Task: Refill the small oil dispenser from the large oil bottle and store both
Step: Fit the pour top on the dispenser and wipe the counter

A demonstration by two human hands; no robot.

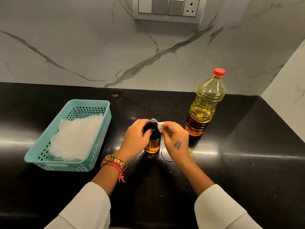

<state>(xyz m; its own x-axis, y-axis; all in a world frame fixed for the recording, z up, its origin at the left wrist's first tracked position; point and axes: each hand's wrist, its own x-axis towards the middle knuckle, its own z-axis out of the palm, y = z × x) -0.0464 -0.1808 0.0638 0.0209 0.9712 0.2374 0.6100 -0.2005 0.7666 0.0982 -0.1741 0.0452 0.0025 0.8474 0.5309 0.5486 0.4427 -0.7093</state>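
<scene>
While the left hand (135,138) wraps around the black top of the small oil dispenser (152,139), its fingers (148,132) curled against the dark collar, the right hand (175,139) pinches a small white scrap of tissue (160,125) between thumb and fingertips and holds it against the dispenser's upper right side, just below the cap. The right hand's remaining fingers are bent loosely inward; a dark mark shows on its back. The dispenser stands upright on the black counter (247,162) at centre frame, its clear lower body showing amber oil. Near it to the right and farther back, apart from both hands, the large oil bottle (206,104) stands upright with its red cap (219,72) on, yellow oil filling most of its ribbed body. On the left side of the counter sits a teal plastic basket (99,146) with perforated walls, white tissue sheets (77,138) lying loosely inside it. A gold watch (113,161) and a red thread (119,172) circle the left wrist, and pale sleeves cover both forearms. Faint ring-shaped marks show on the counter just right of the dispenser and farther right. Behind the counter rises a white marble-patterned wall (82,47) with grey veins, carrying a switch panel (168,8) with a socket at the top.
</scene>
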